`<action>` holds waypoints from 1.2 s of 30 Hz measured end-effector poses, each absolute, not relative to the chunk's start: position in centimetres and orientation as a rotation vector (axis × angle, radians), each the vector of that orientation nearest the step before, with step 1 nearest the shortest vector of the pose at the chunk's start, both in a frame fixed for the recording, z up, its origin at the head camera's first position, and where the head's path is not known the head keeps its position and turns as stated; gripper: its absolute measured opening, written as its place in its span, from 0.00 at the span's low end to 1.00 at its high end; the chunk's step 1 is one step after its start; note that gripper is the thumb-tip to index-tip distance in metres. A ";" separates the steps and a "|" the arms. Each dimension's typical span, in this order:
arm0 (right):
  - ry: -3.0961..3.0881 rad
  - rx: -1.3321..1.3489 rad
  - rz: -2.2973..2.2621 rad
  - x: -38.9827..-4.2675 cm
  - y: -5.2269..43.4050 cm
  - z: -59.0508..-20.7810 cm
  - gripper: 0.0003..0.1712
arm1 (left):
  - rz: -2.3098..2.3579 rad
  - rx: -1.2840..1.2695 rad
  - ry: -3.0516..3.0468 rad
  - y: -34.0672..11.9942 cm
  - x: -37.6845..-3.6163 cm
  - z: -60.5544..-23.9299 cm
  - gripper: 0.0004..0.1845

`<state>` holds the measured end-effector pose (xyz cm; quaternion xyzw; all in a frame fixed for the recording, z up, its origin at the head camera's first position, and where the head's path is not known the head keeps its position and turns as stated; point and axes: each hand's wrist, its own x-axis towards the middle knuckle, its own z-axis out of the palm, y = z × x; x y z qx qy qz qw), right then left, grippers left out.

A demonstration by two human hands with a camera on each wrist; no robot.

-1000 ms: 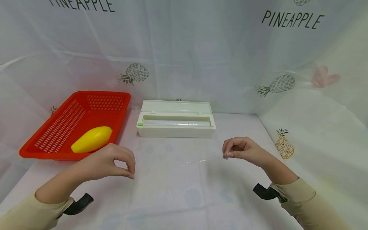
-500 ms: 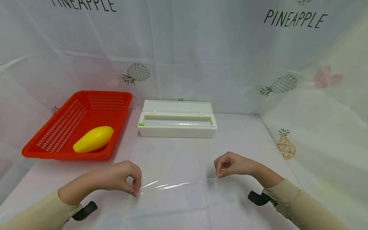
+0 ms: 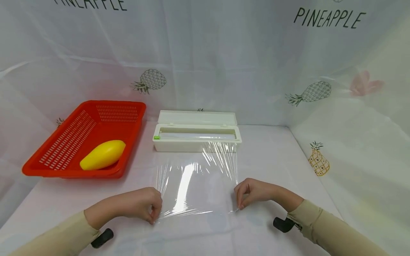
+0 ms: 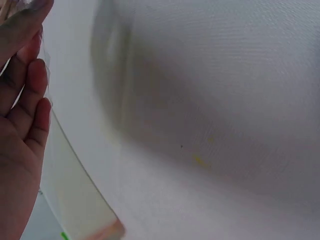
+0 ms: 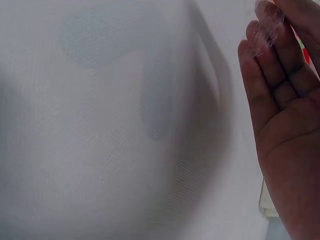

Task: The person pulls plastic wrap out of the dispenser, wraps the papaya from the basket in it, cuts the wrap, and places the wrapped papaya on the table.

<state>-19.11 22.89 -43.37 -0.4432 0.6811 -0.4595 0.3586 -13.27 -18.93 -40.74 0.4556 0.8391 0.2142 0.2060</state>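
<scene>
The film (image 3: 195, 177) is a clear sheet stretched from the dispenser (image 3: 196, 137) toward the person, low over the table (image 3: 272, 156). Its far edge runs into the dispenser's open slot; its near edge spans between the two hands.

The left hand (image 3: 142, 206) pinches the near left corner of the film between thumb and curled fingers. The right hand (image 3: 253, 192) pinches the near right corner in the same manner. In the right wrist view, crumpled film shows at the fingertips (image 5: 265, 30). The left wrist view is blurred; film appears to lie against the fingers (image 4: 35, 95), but the contact point cannot be confirmed there.

Surroundings:
- The dispenser is white, lid raised, with a green tab at its left end. It stands at the back centre of the table.
- A red basket (image 3: 70, 142) stands left of the dispenser, apart from it and well clear of the film.
- A yellow fruit (image 3: 102, 154) lies inside the basket near its front wall.
- A pineapple-print cloth (image 3: 224, 64) forms the backdrop and side walls.

Nothing lies between the hands and the dispenser except the film.
</scene>
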 end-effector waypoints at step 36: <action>2.117 -1.342 -1.042 -17.0 22.0 -42.4 0.15 | 0.725 1.042 2.283 -21.2 -14.0 -38.4 0.20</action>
